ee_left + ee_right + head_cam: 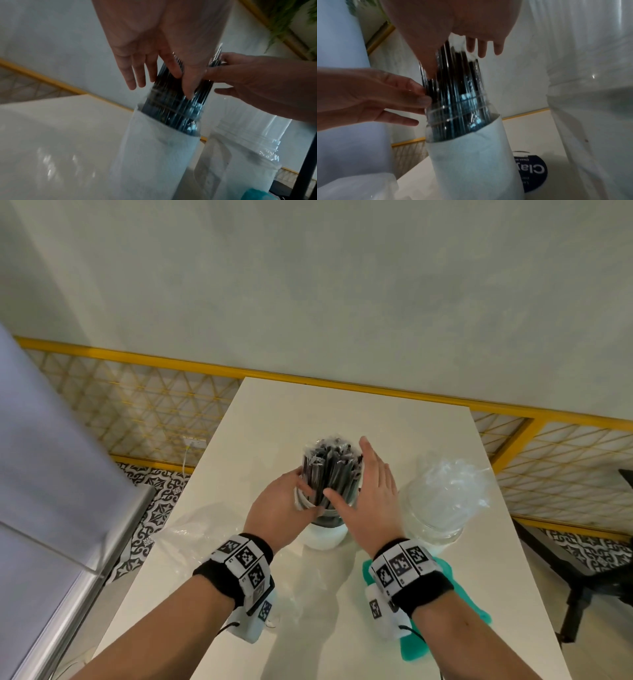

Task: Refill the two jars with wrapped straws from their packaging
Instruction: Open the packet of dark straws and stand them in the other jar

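A clear jar (325,537) with a white paper sleeve stands mid-table, packed with black wrapped straws (334,470) that stick up above its rim. My left hand (291,496) touches the bundle's left side with fairly straight fingers, the thumb lying on the front of the straws (173,108). Flat against the bundle's right side is my right hand (373,484), fingers straight and thumb across the front. The right wrist view shows the left hand's fingertips (424,97) on the straws just above the jar's neck (458,115). A second jar (431,522) on the right holds crinkled clear wrappers (452,484).
An empty clear plastic bag (185,534) lies on the white table (342,412) at the left. A teal cloth (479,613) is under my right wrist. A round dark lid (534,171) sits behind the jar. Steel counter (51,474) to the left, black chair (582,573) to the right.
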Demonstrator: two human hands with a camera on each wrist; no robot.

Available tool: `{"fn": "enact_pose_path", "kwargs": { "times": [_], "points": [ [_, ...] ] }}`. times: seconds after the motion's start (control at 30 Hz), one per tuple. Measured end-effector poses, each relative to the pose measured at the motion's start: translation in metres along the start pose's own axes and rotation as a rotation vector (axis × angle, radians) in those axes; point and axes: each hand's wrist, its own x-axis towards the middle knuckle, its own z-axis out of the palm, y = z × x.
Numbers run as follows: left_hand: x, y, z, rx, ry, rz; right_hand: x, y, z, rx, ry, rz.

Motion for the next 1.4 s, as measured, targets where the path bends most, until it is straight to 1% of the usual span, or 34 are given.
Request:
{"fn": "enact_pose_path", "kwargs": {
  "times": [0.07, 0.13, 0.17, 0.2, 0.27, 0.3, 0.33, 0.43, 0.5, 0.57, 0.67, 0.8, 0.9, 0.97, 1.03, 1.13, 1.17, 1.2, 1.23, 1.27, 1.3, 1.33, 1.4],
  "points": [
    [-0.003, 0.007, -0.008, 0.003, 0.100, 0.107, 0.000, -0.002, -0.006, 0.097, 0.047, -0.023],
    [-0.002, 0.022, -0.017, -0.027, 0.230, 0.260, 0.000, -0.003, -0.013, 0.191, 0.083, -0.025],
    [0.002, 0.030, -0.020, -0.026, 0.254, 0.326, 0.001, -0.004, -0.016, 0.221, 0.105, -0.024],
    [0.007, 0.039, -0.022, -0.003, 0.242, 0.384, 0.001, -0.004, -0.018, 0.233, 0.127, -0.034],
    [0.019, 0.052, -0.023, 0.094, 0.149, 0.482, 0.001, -0.003, -0.021, 0.215, 0.144, -0.090],
    [0.025, 0.052, -0.023, 0.139, 0.113, 0.494, 0.002, -0.002, -0.021, 0.191, 0.135, -0.119],
    [0.030, 0.051, -0.023, 0.163, 0.102, 0.480, 0.002, 0.001, -0.022, 0.161, 0.131, -0.137],
    [0.038, 0.044, -0.028, 0.185, 0.142, 0.398, 0.005, 0.012, -0.024, 0.109, 0.158, -0.153],
    [0.037, 0.046, -0.030, 0.167, 0.139, 0.425, 0.006, 0.018, -0.025, 0.108, 0.171, -0.158],
    [0.033, 0.050, -0.028, 0.138, 0.123, 0.455, 0.006, 0.019, -0.024, 0.157, 0.155, -0.131],
    [0.032, 0.041, -0.020, 0.230, 0.153, 0.485, 0.003, 0.016, -0.020, 0.232, 0.130, -0.090],
    [0.028, 0.022, -0.006, 0.260, 0.216, 0.518, -0.001, 0.017, -0.014, 0.142, 0.084, -0.106],
    [0.022, 0.016, 0.001, 0.274, 0.175, 0.543, -0.005, 0.014, -0.016, 0.067, 0.050, -0.103],
    [0.020, 0.017, -0.002, 0.156, 0.106, 0.509, -0.010, 0.012, -0.019, 0.068, 0.030, -0.092],
    [0.014, 0.022, -0.015, -0.030, 0.086, 0.425, -0.017, 0.008, -0.023, 0.068, 0.070, -0.095],
    [-0.001, 0.022, -0.039, -0.162, 0.176, 0.361, -0.032, -0.008, -0.027, 0.128, 0.218, -0.179],
    [-0.008, 0.017, -0.044, -0.170, 0.194, 0.335, -0.038, -0.016, -0.024, 0.154, 0.222, -0.226],
    [-0.015, 0.010, -0.048, -0.156, 0.192, 0.289, -0.045, -0.022, -0.019, 0.183, 0.189, -0.272],
    [-0.022, 0.000, -0.050, -0.104, 0.168, 0.231, -0.051, -0.028, -0.012, 0.214, 0.120, -0.313],
    [-0.030, -0.013, -0.050, -0.024, 0.124, 0.174, -0.058, -0.033, -0.003, 0.241, 0.014, -0.329],
    [-0.037, -0.028, -0.049, 0.069, 0.057, 0.120, -0.065, -0.037, 0.007, 0.250, -0.128, -0.303],
    [-0.047, -0.044, -0.048, 0.152, -0.032, 0.059, -0.073, -0.038, 0.019, 0.239, -0.294, -0.238],
    [-0.068, -0.070, -0.044, 0.277, -0.237, -0.091, -0.087, -0.033, 0.047, 0.178, -0.632, -0.053]
  ]
}}
